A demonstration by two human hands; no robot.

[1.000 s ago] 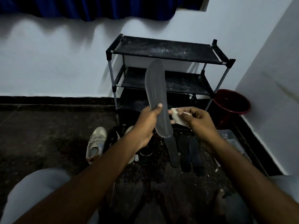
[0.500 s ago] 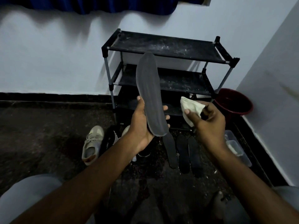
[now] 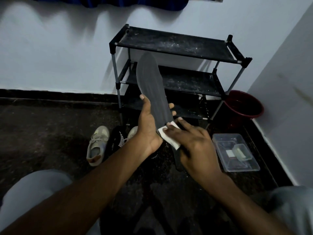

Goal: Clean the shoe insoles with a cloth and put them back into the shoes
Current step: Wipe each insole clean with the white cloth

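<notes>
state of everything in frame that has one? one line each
insole, near upright, held off the floor.
left grip, grips the insole's lower half across its edges.
right grip, fingers straight, pressing the cloth onto the insole.
cloth, folded, against the insole's lower end.
beige sneaker, on the floor, sole down.
shoe rack, standing, shelves dusty.
red bucket, upright, open-topped.
clear container, on the floor, small items inside.

Matt grey insole (image 3: 153, 92) — soft white cloth (image 3: 169, 138)
</notes>
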